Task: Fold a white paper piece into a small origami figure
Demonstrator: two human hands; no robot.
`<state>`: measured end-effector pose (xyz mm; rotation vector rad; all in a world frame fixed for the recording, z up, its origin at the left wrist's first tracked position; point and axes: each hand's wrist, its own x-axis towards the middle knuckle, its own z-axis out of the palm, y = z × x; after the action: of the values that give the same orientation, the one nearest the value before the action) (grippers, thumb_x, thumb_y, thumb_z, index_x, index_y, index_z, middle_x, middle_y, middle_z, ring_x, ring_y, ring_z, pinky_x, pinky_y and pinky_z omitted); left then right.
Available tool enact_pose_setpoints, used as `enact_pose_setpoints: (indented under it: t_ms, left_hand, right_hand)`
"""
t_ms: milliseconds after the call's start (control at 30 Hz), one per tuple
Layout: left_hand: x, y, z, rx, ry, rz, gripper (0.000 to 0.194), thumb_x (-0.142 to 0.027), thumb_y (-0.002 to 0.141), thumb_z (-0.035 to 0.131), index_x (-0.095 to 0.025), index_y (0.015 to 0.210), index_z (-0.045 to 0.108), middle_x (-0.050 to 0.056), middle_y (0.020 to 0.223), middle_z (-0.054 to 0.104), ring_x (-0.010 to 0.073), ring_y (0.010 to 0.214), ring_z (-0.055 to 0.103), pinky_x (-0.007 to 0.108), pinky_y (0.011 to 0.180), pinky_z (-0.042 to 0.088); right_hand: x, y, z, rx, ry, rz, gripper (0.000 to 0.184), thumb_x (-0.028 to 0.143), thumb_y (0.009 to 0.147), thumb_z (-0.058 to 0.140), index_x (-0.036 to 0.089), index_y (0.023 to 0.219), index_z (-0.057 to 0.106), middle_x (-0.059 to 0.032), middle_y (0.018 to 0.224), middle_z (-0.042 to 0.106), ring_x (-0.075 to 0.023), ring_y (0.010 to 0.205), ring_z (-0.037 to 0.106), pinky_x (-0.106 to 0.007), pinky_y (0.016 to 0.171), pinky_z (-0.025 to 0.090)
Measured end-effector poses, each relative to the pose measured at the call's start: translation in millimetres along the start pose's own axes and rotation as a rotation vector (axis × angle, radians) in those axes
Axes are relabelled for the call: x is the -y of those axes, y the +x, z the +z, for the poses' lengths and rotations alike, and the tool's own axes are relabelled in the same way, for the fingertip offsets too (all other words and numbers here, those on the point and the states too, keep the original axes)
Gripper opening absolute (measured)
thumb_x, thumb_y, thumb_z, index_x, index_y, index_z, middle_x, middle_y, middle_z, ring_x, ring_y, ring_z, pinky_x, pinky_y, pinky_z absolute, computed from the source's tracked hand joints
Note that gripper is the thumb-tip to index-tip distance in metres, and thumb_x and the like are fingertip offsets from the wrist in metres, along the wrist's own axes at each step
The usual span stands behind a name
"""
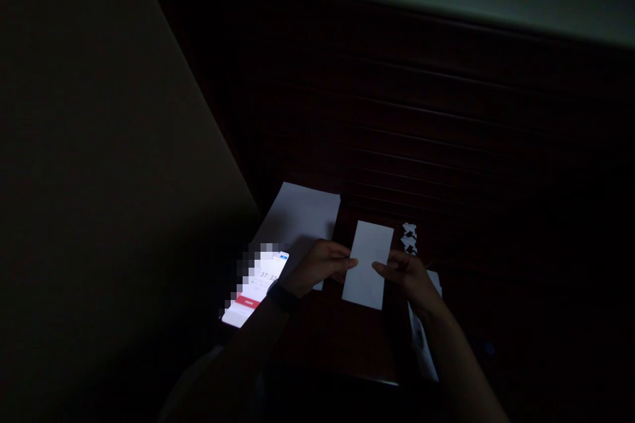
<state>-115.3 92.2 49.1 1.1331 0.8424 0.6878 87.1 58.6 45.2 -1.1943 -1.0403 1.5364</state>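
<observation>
A white rectangular piece of paper (368,244), longer than it is wide, is held up between my two hands over a dark wooden table. My left hand (325,263) grips its left edge, thumb on the front and fingers behind. On the right edge, my right hand (404,272) pinches it the same way. The fingers behind the paper are partly hidden. Larger white sheets (307,211) lie on the table to the left, partly under my left forearm. A dark band (282,295) circles my left wrist.
A lit phone (255,294) showing a timer stands left of my left wrist. Small folded white paper pieces (409,238) sit beyond my right hand. More white items (421,344) lie under my right forearm. The table's front edge (367,380) is near me; dark slatted wood rises behind.
</observation>
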Motion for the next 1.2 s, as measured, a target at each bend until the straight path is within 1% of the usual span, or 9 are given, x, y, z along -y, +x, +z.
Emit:
enact_pose_setpoints:
  t_ms: [100, 233, 400, 567, 700, 833, 967, 1100, 1200]
  left_hand:
    - [0, 0, -0.5, 0.002, 0.008, 0.0, 0.03, -0.034, 0.068, 0.065, -0.01, 0.086, 0.061, 0.011, 0.08, 0.066, 0.0197, 0.07, 0.063, 0.032, 0.061, 0.051]
    - [1, 0, -1.4, -0.025, -0.019, -0.004, 0.034, -0.033, 0.067, 0.067, -0.012, 0.093, 0.059, 0.01, 0.083, 0.066, 0.02, 0.071, 0.064, 0.032, 0.061, 0.051]
    - [3, 3, -1.9, -0.103, -0.057, 0.03, 0.031, -0.033, 0.068, 0.066, -0.012, 0.091, 0.06, 0.009, 0.086, 0.066, 0.0185, 0.072, 0.063, 0.031, 0.062, 0.051]
    - [4, 6, -2.5, -0.146, -0.048, 0.045, 0.033, -0.035, 0.068, 0.066, -0.012, 0.091, 0.06, 0.009, 0.087, 0.066, 0.0181, 0.072, 0.063, 0.03, 0.062, 0.052]
    - [6, 5, -3.5, -0.121, -0.019, 0.06, 0.03, -0.035, 0.069, 0.065, -0.012, 0.088, 0.06, 0.008, 0.083, 0.066, 0.0173, 0.07, 0.063, 0.029, 0.059, 0.051]
    - [7, 3, -5.0, -0.06, 0.025, 0.006, 0.026, -0.034, 0.067, 0.067, -0.012, 0.081, 0.061, 0.008, 0.078, 0.066, 0.0165, 0.067, 0.063, 0.029, 0.059, 0.051]
    - [5, 2, -6.3, -0.046, 0.047, -0.015, 0.027, -0.035, 0.067, 0.066, -0.012, 0.08, 0.062, 0.008, 0.077, 0.066, 0.016, 0.066, 0.062, 0.029, 0.058, 0.051]
    - [0, 0, -5.9, -0.008, 0.067, -0.024, 0.027, -0.036, 0.068, 0.065, -0.011, 0.078, 0.063, 0.008, 0.074, 0.066, 0.0159, 0.063, 0.062, 0.028, 0.057, 0.05]
    - [-6, -3, -3.2, 0.017, 0.048, -0.008, 0.031, -0.036, 0.069, 0.064, -0.011, 0.088, 0.064, 0.01, 0.08, 0.067, 0.0171, 0.067, 0.062, 0.029, 0.058, 0.05]
  right_hand:
    - [2, -1, -2, 0.019, -0.013, 0.004, 0.03, 0.032, 0.064, 0.071, 0.016, 0.089, 0.065, -0.0051, 0.073, 0.068, -0.0188, 0.064, 0.062, -0.032, 0.064, 0.048]
    - [6, -2, -3, 0.078, -0.029, 0.01, 0.032, 0.03, 0.069, 0.068, 0.018, 0.098, 0.062, -0.0035, 0.074, 0.068, -0.0171, 0.065, 0.061, -0.029, 0.061, 0.047]
    - [9, -5, -1, 0.166, -0.144, 0.058, 0.034, 0.03, 0.069, 0.067, 0.017, 0.101, 0.062, -0.0013, 0.061, 0.066, -0.0131, 0.052, 0.057, -0.024, 0.05, 0.044]
    - [9, -6, -1, 0.17, -0.192, 0.04, 0.031, 0.032, 0.072, 0.064, 0.016, 0.099, 0.064, 0.0, 0.055, 0.063, -0.012, 0.048, 0.054, -0.024, 0.049, 0.043]
    - [7, -4, -2, 0.156, -0.193, 0.027, 0.032, 0.032, 0.072, 0.064, 0.017, 0.1, 0.063, -0.0008, 0.06, 0.064, -0.0121, 0.051, 0.054, -0.024, 0.05, 0.042]
    - [6, -3, -3, 0.121, -0.141, 0.005, 0.031, 0.033, 0.073, 0.063, 0.017, 0.1, 0.063, -0.002, 0.069, 0.065, -0.0139, 0.058, 0.056, -0.026, 0.056, 0.043]
    - [8, -4, -1, 0.107, -0.133, 0.005, 0.029, 0.034, 0.072, 0.064, 0.016, 0.094, 0.065, 0.0007, 0.059, 0.061, -0.011, 0.051, 0.051, -0.024, 0.053, 0.04]
    - [11, -5, 1, 0.059, -0.099, -0.039, 0.032, 0.032, 0.069, 0.067, 0.018, 0.098, 0.064, 0.0027, 0.056, 0.059, -0.0107, 0.05, 0.05, -0.024, 0.051, 0.039]
    - [11, -6, 1, 0.054, -0.081, -0.047, 0.032, 0.031, 0.068, 0.068, 0.017, 0.096, 0.065, 0.0022, 0.056, 0.059, -0.0105, 0.048, 0.049, -0.024, 0.05, 0.039]
